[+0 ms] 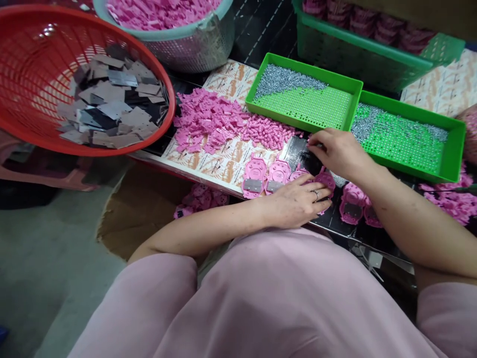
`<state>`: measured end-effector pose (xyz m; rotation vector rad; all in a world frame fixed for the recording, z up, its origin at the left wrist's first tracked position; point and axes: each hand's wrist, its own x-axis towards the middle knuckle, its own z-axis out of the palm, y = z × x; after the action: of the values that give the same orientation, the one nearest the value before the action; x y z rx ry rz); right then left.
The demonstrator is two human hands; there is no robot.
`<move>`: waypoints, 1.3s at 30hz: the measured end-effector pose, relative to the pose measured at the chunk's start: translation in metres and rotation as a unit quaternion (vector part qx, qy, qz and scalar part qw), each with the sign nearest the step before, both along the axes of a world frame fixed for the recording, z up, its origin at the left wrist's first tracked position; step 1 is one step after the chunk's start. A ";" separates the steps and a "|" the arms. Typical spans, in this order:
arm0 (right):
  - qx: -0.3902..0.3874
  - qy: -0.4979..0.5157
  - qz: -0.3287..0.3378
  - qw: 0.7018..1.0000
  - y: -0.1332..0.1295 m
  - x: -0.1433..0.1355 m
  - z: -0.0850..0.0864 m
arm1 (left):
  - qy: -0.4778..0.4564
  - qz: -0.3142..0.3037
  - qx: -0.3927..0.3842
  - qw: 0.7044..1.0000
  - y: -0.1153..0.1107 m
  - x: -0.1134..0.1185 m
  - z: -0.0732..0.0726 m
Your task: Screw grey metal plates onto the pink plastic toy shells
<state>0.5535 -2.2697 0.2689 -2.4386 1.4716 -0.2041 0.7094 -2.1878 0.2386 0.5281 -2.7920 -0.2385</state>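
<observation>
Pink plastic housings (254, 170) lie in a row along the table's front edge; two at the left show grey metal plates in their lower part. Across the housings at the row's right end lies my left hand (300, 201), ringed, its fingers stretched out and apart. My right hand (341, 154) is above the far side of the row, thumb and fingertips pinched together; anything between them is too small to make out. Close to its fingertips is a heap of small pink bead-like parts (268, 132). More pink housings (352, 204) lie under my right forearm.
A red basket (33, 122) of metal plates stands at left. Flat pink pieces (210, 119) are heaped beside it. Two green trays (303, 118) (452, 149) hold small metal parts, seemingly screws. Behind stand a tub (190, 47) of pink pieces and a green crate (357, 54).
</observation>
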 end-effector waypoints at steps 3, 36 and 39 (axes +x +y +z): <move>0.034 -0.168 -0.055 0.984 0.009 -0.030 0.013 | 0.022 -0.014 -0.016 1.000 0.002 -0.020 0.004; 0.166 -0.083 -0.128 0.974 0.031 -0.094 -0.015 | -0.100 -0.040 -0.006 0.994 0.005 -0.048 -0.005; 0.085 -0.073 -0.118 0.987 0.037 -0.093 -0.010 | -0.099 -0.038 0.007 0.994 0.006 -0.049 -0.005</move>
<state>0.4604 -2.2330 0.2594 -2.0698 1.6360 -0.2880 0.6606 -2.1822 0.2338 0.4722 -3.0095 -0.2332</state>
